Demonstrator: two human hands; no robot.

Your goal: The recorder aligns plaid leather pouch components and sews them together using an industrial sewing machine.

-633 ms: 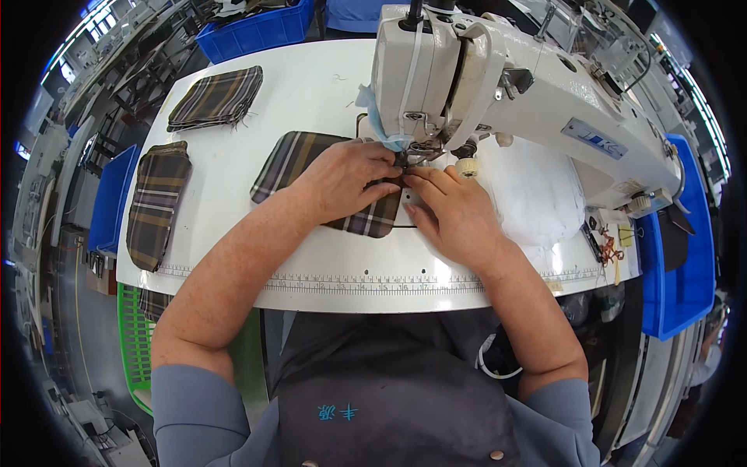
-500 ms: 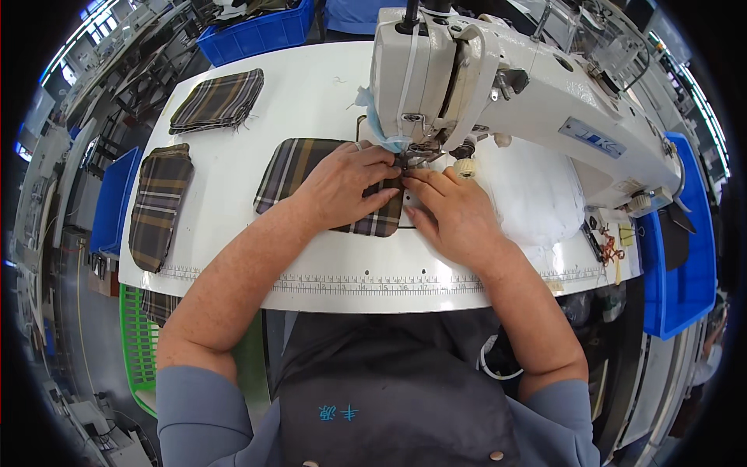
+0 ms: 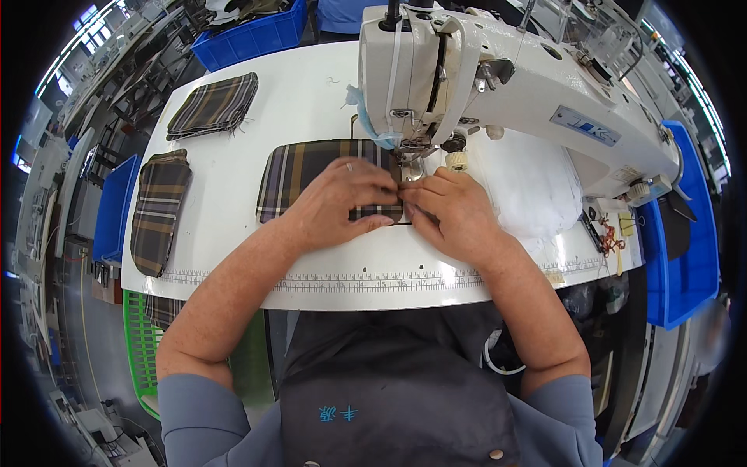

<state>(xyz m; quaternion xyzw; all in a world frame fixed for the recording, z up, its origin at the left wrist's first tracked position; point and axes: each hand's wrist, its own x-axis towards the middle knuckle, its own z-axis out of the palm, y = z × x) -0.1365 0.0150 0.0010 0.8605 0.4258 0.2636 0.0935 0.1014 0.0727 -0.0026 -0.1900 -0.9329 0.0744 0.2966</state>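
- dark brown, plaid, round-cornered fabric panel (image 3: 299,171) is laid flat on the white, smooth-topped sewing table (image 3: 226,179), with its right edge set by the metal presser foot (image 3: 413,168) of the cream-white, metal-bodied sewing machine (image 3: 498,78).
- the bare left hand (image 3: 334,198), on which a thin, silver-coloured ring (image 3: 349,166) is worn, is placed over the panel; its fingers are bent toward the right edge and its thumb is held apart; whether cloth is gripped cannot be told.
- the bare right hand (image 3: 455,210) is set at that same edge, its fingertips brought close to those of the left; whether the edge is pinched cannot be told.
- 2 plaid, brown fabric stacks are placed to the left: 1 farther back (image 3: 214,105), 1 nearer (image 3: 161,210).
- white, thin, sheet-like material (image 3: 533,187) is spread right of the right hand.
- a printed, straight ruler strip (image 3: 366,285) is seen along the near table edge.
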